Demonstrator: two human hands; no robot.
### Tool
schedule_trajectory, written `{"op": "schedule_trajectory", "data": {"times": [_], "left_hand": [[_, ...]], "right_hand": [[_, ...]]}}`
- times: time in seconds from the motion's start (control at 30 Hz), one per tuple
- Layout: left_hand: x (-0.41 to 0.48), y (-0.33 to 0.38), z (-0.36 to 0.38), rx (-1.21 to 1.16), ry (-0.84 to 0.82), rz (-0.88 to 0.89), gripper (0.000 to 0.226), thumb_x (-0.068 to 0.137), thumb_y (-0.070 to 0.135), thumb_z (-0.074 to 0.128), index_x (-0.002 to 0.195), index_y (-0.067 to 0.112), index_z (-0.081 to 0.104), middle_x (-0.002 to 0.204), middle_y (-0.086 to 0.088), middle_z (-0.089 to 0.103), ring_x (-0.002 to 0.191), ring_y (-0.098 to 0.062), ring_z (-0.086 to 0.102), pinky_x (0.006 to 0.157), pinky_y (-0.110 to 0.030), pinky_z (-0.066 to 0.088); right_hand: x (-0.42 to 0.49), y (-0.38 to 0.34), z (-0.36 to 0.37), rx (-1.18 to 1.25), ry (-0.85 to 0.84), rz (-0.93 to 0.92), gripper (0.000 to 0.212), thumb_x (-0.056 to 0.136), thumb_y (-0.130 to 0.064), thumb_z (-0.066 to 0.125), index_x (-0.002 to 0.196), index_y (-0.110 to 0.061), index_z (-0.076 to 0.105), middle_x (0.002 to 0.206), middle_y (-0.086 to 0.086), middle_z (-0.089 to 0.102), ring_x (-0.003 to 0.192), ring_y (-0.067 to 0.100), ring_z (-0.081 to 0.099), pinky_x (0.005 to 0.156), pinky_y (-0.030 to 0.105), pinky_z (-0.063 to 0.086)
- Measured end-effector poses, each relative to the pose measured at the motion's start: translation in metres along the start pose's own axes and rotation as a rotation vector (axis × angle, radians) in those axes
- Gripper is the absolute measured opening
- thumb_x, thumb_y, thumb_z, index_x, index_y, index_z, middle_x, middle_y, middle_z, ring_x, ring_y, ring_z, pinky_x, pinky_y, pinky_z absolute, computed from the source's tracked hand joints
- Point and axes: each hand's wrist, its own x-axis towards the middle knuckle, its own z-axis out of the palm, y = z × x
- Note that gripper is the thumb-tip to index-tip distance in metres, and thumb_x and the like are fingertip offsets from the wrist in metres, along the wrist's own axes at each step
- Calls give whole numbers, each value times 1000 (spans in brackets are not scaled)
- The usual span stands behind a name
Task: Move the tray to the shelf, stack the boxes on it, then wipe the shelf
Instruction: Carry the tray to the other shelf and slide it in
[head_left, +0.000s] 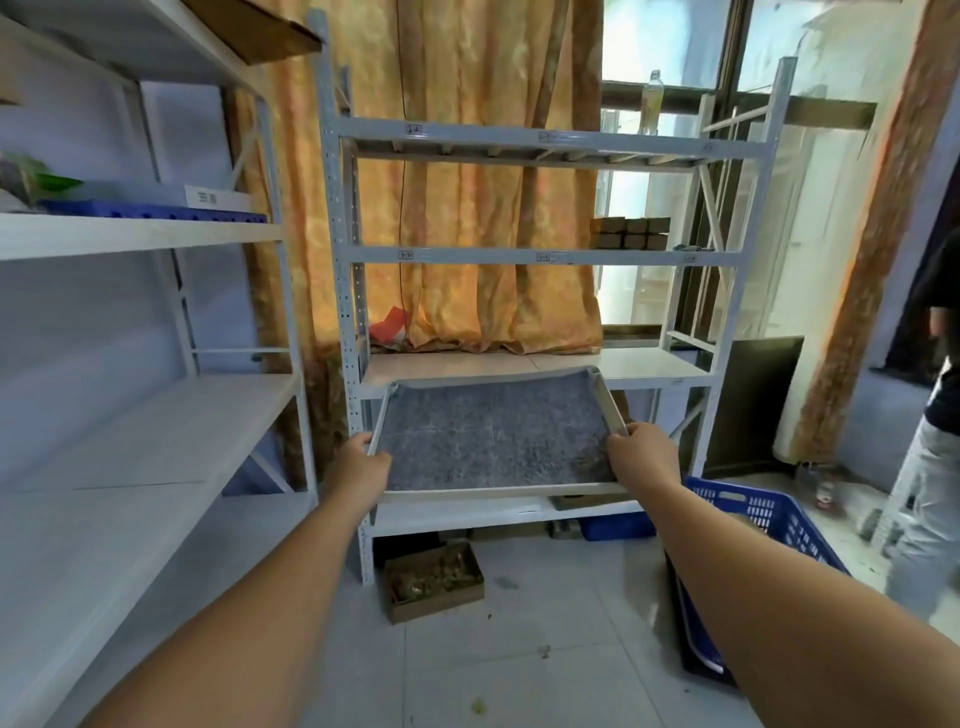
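I hold a flat metal tray (602, 402) lined with grey felt out in front of me, level, just before the white metal shelf unit (519, 366). My left hand (370, 464) grips the tray's left rim and my right hand (644, 451) grips its right rim. The tray's far edge overlaps the front of the third shelf board from the top. Several small brown boxes (629, 234) stand in a stack at the right end of the shelf above.
A second white rack (140, 234) runs along the left with a blue tray (150, 210) on it. On the floor lie an open cardboard box (434, 582) and a blue plastic crate (769, 525). A person (930, 493) stands at the right edge. Orange curtains hang behind.
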Motion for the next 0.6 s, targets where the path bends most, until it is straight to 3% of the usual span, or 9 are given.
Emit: {"op": "schedule_trajectory", "data": {"times": [0.17, 0.3, 0.43, 0.5, 0.6], "left_hand": [[46, 10, 17, -96, -3, -18, 39, 92, 17, 49, 130, 12, 53, 111, -13, 65, 89, -29, 61, 81, -38, 50], [77, 20, 31, -184, 13, -55, 33, 92, 11, 46, 123, 8, 58, 82, -7, 58, 75, -25, 53, 69, -31, 40], [108, 33, 51, -190, 50, -66, 35, 92, 12, 46, 125, 11, 57, 98, -9, 60, 87, -27, 57, 78, -34, 47], [126, 41, 64, -172, 63, -76, 37, 92, 12, 45, 127, 14, 57, 107, -10, 62, 93, -29, 59, 83, -37, 50], [154, 58, 91, -107, 81, -59, 39, 92, 7, 42, 127, 14, 56, 115, -11, 61, 91, -26, 54, 77, -31, 45]], "right_hand": [[44, -4, 17, 3, 11, 4, 25, 91, -15, 46, 102, -4, 66, 94, 13, 63, 86, 29, 60, 78, 37, 50], [81, -7, 34, -1, 1, 5, 22, 93, -17, 45, 99, -8, 64, 93, 12, 63, 81, 26, 59, 68, 33, 46], [129, -7, 50, 11, 8, -20, 27, 92, -18, 44, 98, -6, 68, 90, 12, 65, 73, 23, 57, 50, 25, 34], [157, -4, 56, 28, -13, -20, 29, 93, -18, 44, 103, -4, 67, 96, 15, 65, 79, 26, 57, 48, 23, 32], [204, 0, 59, 31, -23, -8, 30, 93, -17, 43, 104, 0, 65, 99, 17, 64, 80, 28, 55, 50, 23, 32]]}}
